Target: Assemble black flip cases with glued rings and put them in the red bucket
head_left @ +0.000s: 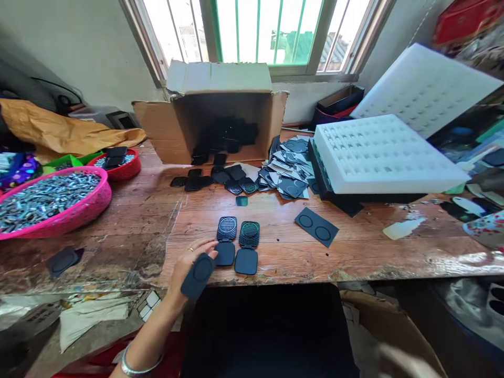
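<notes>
My left hand [188,265] reaches over the front edge of the wooden table [354,247], its fingers closed on a dark card with a round patch [198,275]. Right beside its fingertips lie two open black hinged cases [237,245], each with a ribbed half at the back and a flat half at the front. A flat dark card with two round patches [316,226] lies to the right of them. My right hand is not in view.
An open cardboard box [220,113] with black cases inside stands at the back. In front of it are loose black cases [214,178] and a heap of cards [289,168]. A white foam tray [381,152] sits right. Pink basket of metal parts [51,202] sits left.
</notes>
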Demonstrator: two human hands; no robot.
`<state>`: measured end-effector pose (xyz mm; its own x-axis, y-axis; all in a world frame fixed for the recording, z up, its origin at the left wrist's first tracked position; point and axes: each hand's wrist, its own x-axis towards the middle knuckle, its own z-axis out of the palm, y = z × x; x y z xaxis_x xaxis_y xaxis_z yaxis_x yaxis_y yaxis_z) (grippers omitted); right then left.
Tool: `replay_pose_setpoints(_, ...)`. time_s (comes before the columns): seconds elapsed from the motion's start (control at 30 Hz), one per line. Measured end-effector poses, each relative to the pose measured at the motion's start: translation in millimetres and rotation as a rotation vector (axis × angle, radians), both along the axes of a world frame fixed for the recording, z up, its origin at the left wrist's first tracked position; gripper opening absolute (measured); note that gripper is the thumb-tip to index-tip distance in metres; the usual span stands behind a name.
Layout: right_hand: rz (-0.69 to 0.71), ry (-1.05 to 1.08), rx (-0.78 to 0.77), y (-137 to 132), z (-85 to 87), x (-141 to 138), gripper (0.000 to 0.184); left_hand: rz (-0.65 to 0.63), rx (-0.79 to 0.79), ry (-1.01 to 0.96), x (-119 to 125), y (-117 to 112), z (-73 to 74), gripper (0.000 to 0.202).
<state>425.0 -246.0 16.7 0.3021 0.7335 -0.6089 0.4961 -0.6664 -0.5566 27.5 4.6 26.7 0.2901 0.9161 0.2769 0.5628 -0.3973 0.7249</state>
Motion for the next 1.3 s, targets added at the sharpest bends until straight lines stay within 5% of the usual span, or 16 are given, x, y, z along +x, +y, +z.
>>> replay_pose_setpoints(0.1, 0.04, -0.108, 0.304, 41.8, 8.4, -0.3, 0.016, -0.15, 0.043, 0.101, 13.9, 10.0, -11.1, 0.032)
replay_pose_setpoints(0.17, 0.236, -0.271, 0.709, 81.8, 12.9, -15.8, 0.024, -0.199, 0.078, 0.167, 19.9, 12.3, -20.3, 0.031)
replay_pose_setpoints(0.27, 0.536, -0.374, 0.979, 140.5, 14.1, -58.9, 0.027, -0.219, 0.148, 0.269, 23.8, 5.7, -29.0, 0.03)
replay_pose_setpoints(0.47, 0.844, -0.375, 0.93, 200.3, -1.1, -122.6, 0.057, -0.185, 0.229, 0.398, 27.1, -16.1, -34.6, 0.035)
replay_pose_setpoints(0.67, 0.908, -0.354, 0.906, 238.4, 22.7, -114.4, 0.035, -0.181, 0.222, 0.409, 24.8, -15.0, -38.5, 0.035)
replay_pose_setpoints(0.83, 0.669, -0.607, 0.785, 327.4, 54.9, -123.7, 0.023, -0.235, 0.221, 0.4, 37.7, 1.9, -33.5, 0.034)
replay_pose_setpoints(1.0, 0.528, -0.727, 0.651, 403.7, 54.4, -147.2, 0.037, -0.276, 0.188, 0.429, 65.6, 9.5, -28.4, 0.042)
replay_pose_setpoints(1.13, 0.546, -0.718, 0.581, 410.5, 56.2, -145.3, 0.039, -0.332, 0.096, 0.488, 70.8, 4.9, -20.6, 0.05)
replay_pose_setpoints(1.3, 0.707, -0.617, 0.625, 359.9, 70.6, -94.8, 0.064, -0.367, 0.064, 0.458, 63.6, -2.6, -2.0, 0.045)
